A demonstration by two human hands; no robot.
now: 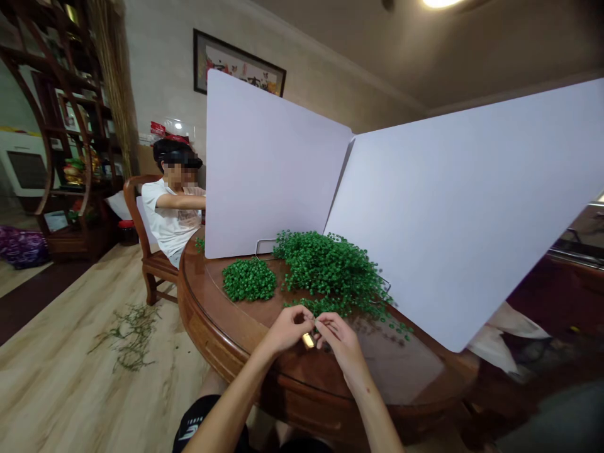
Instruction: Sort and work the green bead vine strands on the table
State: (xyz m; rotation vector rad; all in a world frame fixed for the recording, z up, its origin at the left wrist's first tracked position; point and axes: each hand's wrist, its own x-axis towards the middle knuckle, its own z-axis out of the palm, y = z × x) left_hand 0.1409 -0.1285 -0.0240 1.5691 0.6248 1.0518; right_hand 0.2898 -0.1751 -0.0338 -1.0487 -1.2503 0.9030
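My left hand (293, 328) and my right hand (338, 336) meet above the near side of the round table, thumbs and fingers pinched together. Whatever lies between the fingertips is small, and I cannot make it out. Just beneath the left fingers shows a shiny gold, block-shaped object (308, 340); whether it is held or resting on the table cannot be told. Beyond the hands spreads a large heap of green plastic-looking sprigs (325, 267), with loose pieces at its near edge. A smaller, compact pile of green heads (249, 280) sits to its left.
Two white panels (278, 163) stand upright at the back of the wooden table (207, 321), one with a wire stand (265, 246). A person in a white shirt (165, 214) sits behind the left panel. Thin green stems (127, 336) lie scattered on the floor.
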